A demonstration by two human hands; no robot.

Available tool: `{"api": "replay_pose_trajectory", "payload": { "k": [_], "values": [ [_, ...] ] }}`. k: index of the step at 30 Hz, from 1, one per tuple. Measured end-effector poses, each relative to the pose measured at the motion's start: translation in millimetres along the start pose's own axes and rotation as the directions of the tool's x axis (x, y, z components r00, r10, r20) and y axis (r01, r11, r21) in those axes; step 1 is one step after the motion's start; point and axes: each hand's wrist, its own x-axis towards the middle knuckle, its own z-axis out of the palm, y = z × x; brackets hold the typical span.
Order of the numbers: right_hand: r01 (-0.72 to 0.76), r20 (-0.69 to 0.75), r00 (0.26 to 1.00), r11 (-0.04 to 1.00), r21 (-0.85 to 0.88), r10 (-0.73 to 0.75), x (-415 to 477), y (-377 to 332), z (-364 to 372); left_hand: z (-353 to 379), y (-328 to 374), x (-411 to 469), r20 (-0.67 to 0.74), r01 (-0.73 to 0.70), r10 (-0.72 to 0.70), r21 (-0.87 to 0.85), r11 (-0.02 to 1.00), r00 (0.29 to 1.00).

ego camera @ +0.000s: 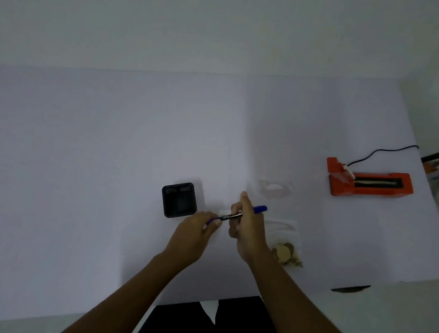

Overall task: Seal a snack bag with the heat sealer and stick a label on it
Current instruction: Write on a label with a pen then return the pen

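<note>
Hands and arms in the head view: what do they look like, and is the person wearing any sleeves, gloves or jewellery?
Both arms are bare up to the bottom edge of the frame: no sleeves show. The left hand and right hand wear no gloves. No watch or bracelet shows at either wrist; the picture is too dim and soft to rule out a ring. Dark clothing shows between the arms at the bottom.

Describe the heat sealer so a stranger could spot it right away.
Start at the white table and look to its far right side. The heat sealer lies there alone, with a black cord trailing off the edge. It is the only bright orange thing, a long box with a dark slot on top.
</note>
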Motion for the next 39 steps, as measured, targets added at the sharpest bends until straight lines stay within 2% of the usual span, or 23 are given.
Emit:
{"api": "replay_pose_trajectory", "payload": {
  "k": [4, 6, 7, 9, 10, 11, 12, 14, 17, 19, 20, 22, 23, 26, 29, 34, 39],
  "values": [
    [-0.052, -0.036, 0.998, 0.991, 0.126, 0.057, -3, 7, -11, 4, 0, -7, 0.203, -0.029, 0.014, 0.070, 0.997, 0.979],
    [-0.069, -0.042, 0.996, 0.988, 0.137, 0.075, -1, 2, -15, 3, 11, -15, 0.294, 0.016, 0.006, -0.070, 0.997, 0.956],
    [-0.072, -0.045, 0.996, 0.987, 0.144, 0.079, -1, -2, -15, 2, 17, -17, 0.347, 0.101, -0.025, -0.203, 0.974, 0.938],
    [-0.062, -0.084, 0.993, 0.974, 0.219, 0.083, 1, -10, -17, -2, 27, -20, 0.477, 0.331, -0.069, -0.491, 0.806, 0.876],
    [-0.056, -0.130, 0.987, 0.952, 0.301, 0.099, 4, -15, -21, -6, 27, -22, 0.508, 0.395, -0.059, -0.586, 0.708, 0.859],
    [-0.035, -0.182, 0.978, 0.934, 0.357, 0.106, 9, -21, -30, -11, 22, -25, 0.501, 0.409, -0.051, -0.639, 0.651, 0.864],
    [-0.007, -0.228, 0.969, 0.936, 0.353, 0.094, 15, -26, -41, -17, 15, -28, 0.487, 0.410, -0.064, -0.650, 0.640, 0.871],
    [0.020, -0.270, 0.962, 0.980, 0.197, 0.035, 24, -36, -64, -28, -6, -33, 0.475, 0.447, -0.154, -0.602, 0.662, 0.866],
    [0.036, -0.194, 0.981, 0.998, 0.055, -0.024, 25, -44, -79, -31, -42, -37, 0.356, 0.492, -0.353, -0.472, 0.732, 0.866],
    [0.057, -0.149, 0.988, 0.998, 0.036, -0.051, 18, -44, -76, -24, -67, -32, 0.282, 0.503, -0.425, -0.320, 0.803, 0.860],
    [0.060, -0.141, 0.989, 0.998, 0.033, -0.054, 14, -39, -72, -19, -78, -29, 0.253, 0.486, -0.437, -0.179, 0.856, 0.863],
    [0.045, -0.143, 0.989, 0.998, 0.036, -0.039, 7, -24, -62, -9, -93, -24, 0.203, 0.406, -0.409, 0.063, 0.912, 0.890],
    [0.030, -0.144, 0.989, 0.999, 0.034, -0.025, 3, -15, -55, -5, -95, -21, 0.154, 0.356, -0.372, 0.123, 0.926, 0.915],
    [-0.013, -0.119, 0.993, 1.000, -0.002, 0.013, -8, 13, -35, 1, -92, -16, 0.025, 0.256, -0.265, 0.189, 0.948, 0.964],
    [-0.039, -0.061, 0.998, 0.993, -0.107, 0.033, -22, 31, -22, 5, -91, -11, -0.034, 0.185, -0.182, 0.257, 0.949, 0.983],
    [-0.038, -0.018, 0.999, 0.978, -0.205, 0.035, -30, 40, -17, 7, -94, -6, -0.044, 0.172, -0.170, 0.448, 0.877, 0.984],
    [-0.025, -0.045, 0.999, 0.973, -0.228, 0.015, -27, 33, -24, 9, -94, -1, -0.064, 0.172, -0.160, 0.468, 0.867, 0.985]
  ]
}}
